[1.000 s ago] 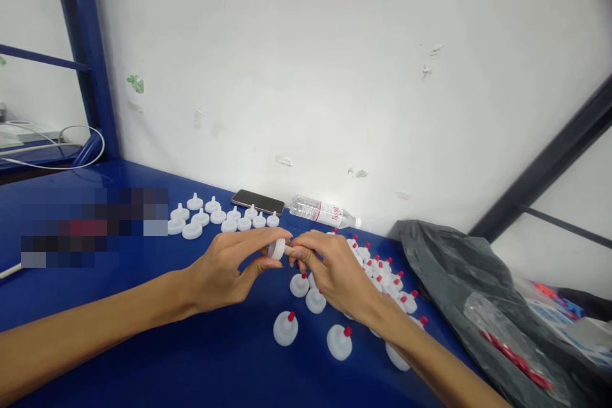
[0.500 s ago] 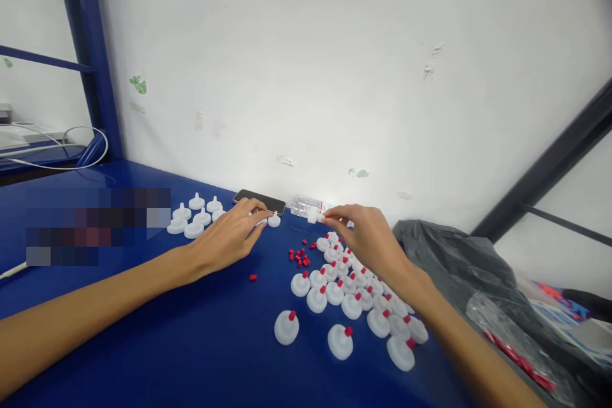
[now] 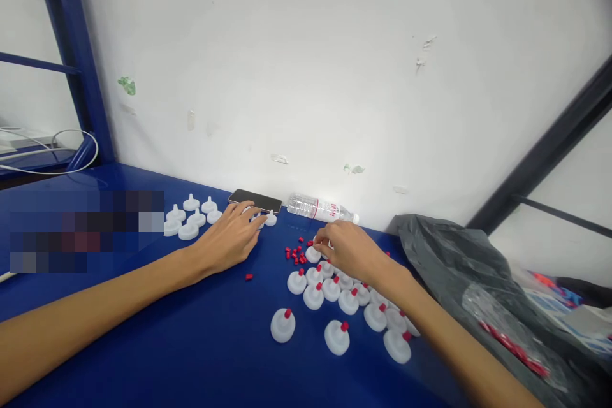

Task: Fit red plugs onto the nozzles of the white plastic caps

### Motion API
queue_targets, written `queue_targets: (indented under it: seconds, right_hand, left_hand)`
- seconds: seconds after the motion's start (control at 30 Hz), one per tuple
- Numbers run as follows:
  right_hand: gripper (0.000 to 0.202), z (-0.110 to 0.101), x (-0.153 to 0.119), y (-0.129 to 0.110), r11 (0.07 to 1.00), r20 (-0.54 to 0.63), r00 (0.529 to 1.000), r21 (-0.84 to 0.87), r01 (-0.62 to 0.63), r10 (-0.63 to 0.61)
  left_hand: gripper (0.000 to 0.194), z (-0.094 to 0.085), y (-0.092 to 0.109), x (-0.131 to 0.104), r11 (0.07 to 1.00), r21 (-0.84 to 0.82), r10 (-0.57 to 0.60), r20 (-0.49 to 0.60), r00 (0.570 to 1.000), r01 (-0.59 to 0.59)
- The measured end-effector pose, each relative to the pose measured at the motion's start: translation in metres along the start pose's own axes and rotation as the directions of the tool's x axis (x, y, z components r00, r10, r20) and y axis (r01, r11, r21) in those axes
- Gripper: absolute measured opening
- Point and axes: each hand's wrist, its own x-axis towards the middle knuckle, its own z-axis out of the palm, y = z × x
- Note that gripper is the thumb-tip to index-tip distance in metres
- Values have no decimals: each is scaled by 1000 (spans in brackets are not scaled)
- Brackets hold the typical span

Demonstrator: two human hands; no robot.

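My left hand (image 3: 233, 229) reaches over the table with fingers apart, its fingertips at a few white nozzle caps (image 3: 271, 218) in front of the phone. More plain white nozzle caps (image 3: 188, 231) stand to its left. My right hand (image 3: 348, 247) is closed at the back of a cluster of white nozzle caps with red tips (image 3: 331, 290). Its fingers pinch the top of one white nozzle cap (image 3: 313, 255), whose tip they hide. Between the hands lie several small loose red tip caps (image 3: 297, 256). A single red tip cap (image 3: 248, 277) lies nearer to me.
A black phone (image 3: 255, 200) and a clear plastic bottle (image 3: 321, 209) lie along the wall. At right is a dark grey plastic bag (image 3: 430, 261), with a clear bag of red pieces (image 3: 514, 347) on it. Part of the blue table (image 3: 191, 344) at left is blurred out.
My right hand has come down and toward me, from in front of the bottle to the cluster, bringing a white nozzle cap. The bottle now shows fully. My left hand has hardly moved.
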Motion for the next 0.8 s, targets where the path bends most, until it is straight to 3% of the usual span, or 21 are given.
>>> queue_targets:
  seconds: [0.17, 0.43, 0.8]
  right_hand:
    - [22, -2, 0, -6, 998, -33, 998, -26, 54, -55]
    - [11, 9, 5, -8, 988, -4, 988, 10, 154, -154]
    - [14, 22, 9, -10, 987, 13, 988, 56, 151, -151]
  left_hand:
    - [41, -4, 5, -1, 995, -97, 6, 29, 1000, -3]
    - [60, 6, 7, -8, 966, -204, -148, 60, 987, 157]
    - [39, 10, 2, -7, 942, -275, -179, 81, 980, 195]
